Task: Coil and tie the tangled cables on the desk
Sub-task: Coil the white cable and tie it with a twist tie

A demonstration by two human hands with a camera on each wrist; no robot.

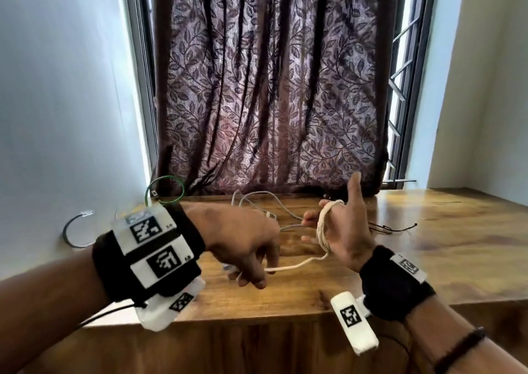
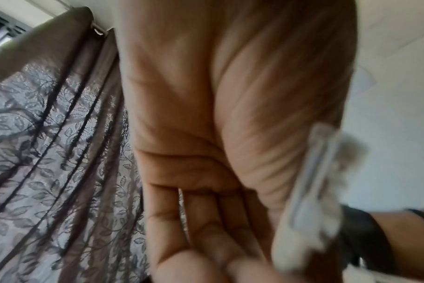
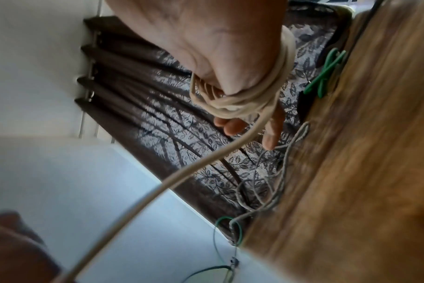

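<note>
A white cable (image 1: 297, 265) runs between my two hands above the wooden desk (image 1: 428, 245). Several turns of it are wound as a coil (image 1: 324, 228) round my right hand (image 1: 338, 220), which stands palm to the left, thumb up, fingers stretched out. In the right wrist view the coil (image 3: 242, 99) wraps the palm and the loose strand trails away. My left hand (image 1: 257, 273) hangs knuckles up and grips the cable's free end with curled fingers. The left wrist view is blurred, with a white plug (image 2: 310, 191) beside the palm (image 2: 218, 191).
A loose grey cable (image 1: 268, 200) sprawls on the desk behind my hands. A green cable loop (image 1: 165, 188) sits at the back left corner, a black cable (image 1: 71, 230) off the left edge, thin black wires (image 1: 383, 228) to the right. A dark leaf-patterned curtain (image 1: 271, 88) hangs behind.
</note>
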